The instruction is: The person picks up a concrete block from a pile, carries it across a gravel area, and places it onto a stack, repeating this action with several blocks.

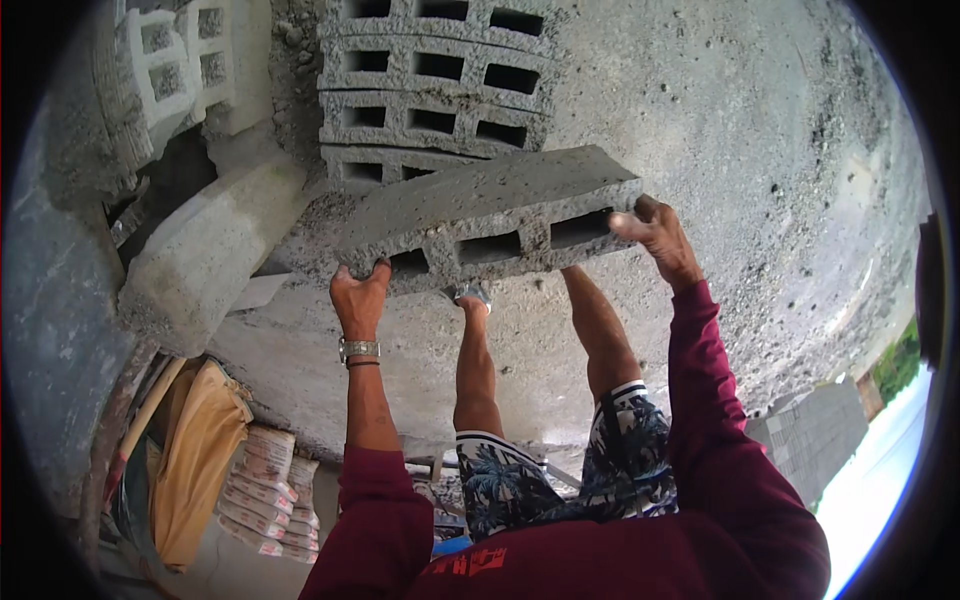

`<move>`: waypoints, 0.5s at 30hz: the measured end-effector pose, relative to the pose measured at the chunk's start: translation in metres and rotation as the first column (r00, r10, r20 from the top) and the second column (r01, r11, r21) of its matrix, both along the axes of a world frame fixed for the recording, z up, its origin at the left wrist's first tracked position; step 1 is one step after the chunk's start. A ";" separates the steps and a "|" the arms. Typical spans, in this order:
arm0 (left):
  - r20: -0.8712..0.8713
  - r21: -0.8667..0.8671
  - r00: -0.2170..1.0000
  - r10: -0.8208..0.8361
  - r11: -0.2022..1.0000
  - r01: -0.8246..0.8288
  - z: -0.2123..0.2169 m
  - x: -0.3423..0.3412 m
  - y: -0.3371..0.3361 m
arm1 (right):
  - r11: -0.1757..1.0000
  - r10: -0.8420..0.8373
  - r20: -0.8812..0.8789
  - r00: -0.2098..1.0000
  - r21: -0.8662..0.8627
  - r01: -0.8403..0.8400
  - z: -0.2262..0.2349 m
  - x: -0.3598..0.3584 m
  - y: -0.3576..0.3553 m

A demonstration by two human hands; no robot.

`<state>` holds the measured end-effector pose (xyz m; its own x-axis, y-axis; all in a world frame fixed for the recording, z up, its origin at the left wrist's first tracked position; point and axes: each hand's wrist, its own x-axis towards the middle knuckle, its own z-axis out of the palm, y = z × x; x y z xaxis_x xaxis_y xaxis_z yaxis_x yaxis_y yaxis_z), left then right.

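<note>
Between my hands is a grey concrete hollow block [490, 205], tilted, with its row of three rectangular holes facing me. My left hand [360, 297] grips the block's left end, thumb at the edge of the left hole. At the other end my right hand [660, 240] is closed on the right edge, its thumb by the right hole. Just beyond the held block lies a row of similar hollow blocks [435, 88], set against each other with their holes showing. The held block partly covers the nearest of them.
More hollow blocks [170, 60] stand at the upper left, near a long concrete piece [215, 255]. Rough concrete ground [760, 150] stretches to the right. Lower left, a tan sheet [200, 455] hangs near stacked bags [268, 490]. My feet are close below the block.
</note>
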<state>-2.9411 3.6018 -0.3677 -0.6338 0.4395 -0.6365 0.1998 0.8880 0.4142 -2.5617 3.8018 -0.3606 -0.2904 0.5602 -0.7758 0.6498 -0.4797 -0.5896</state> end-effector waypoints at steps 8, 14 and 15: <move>0.087 0.202 0.996 -0.035 0.979 0.017 -0.032 -0.006 -0.008 | 0.808 -0.532 -0.126 0.837 -0.374 0.456 -0.144 0.014 0.022; 0.037 0.191 0.990 0.134 0.972 -0.139 0.001 0.009 -0.012 | 0.675 -0.704 -0.162 0.691 -0.453 0.582 -0.127 -0.023 0.005; 0.061 0.199 0.990 0.129 0.970 -0.139 0.001 0.019 -0.010 | 0.709 -0.695 -0.165 0.699 -0.321 0.629 -0.118 -0.016 0.001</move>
<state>-2.9225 3.5915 -0.3671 -0.6670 0.4752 -0.5738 0.0604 0.8021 0.5941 -2.5781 3.8025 -0.4783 -0.1150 0.5054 -0.8552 -0.0477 -0.8627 -0.5035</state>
